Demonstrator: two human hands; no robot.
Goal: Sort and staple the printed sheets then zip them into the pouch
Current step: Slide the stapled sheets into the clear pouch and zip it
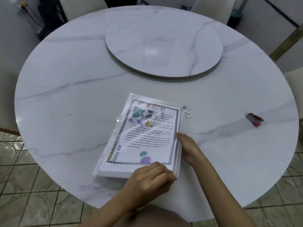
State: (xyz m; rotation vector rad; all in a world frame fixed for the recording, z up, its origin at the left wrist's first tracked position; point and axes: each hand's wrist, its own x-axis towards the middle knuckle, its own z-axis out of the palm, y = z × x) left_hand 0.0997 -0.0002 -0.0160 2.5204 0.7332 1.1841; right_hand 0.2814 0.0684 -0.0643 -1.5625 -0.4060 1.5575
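— Where is the camera looking from?
— It is riding on the person's head, facing forward and tilting down over the round table (65, 89).
— How near is it sitting?
— Close. The left hand (147, 179) and right hand (190, 149) at the pouch (147, 136) are filling the lower middle, while the wide lens is taking in the far chair (211, 7) and floor tiles (24, 185).

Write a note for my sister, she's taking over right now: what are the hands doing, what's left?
Left hand grips the near corner of the pouch.
Right hand lies with straight fingers along its zip edge.
Printed sheets are inside it, on the table.
Stapler lies aside to the right.
Slider sits at the far end; zipped or not, I cannot tell.
Left: check, zip if open.
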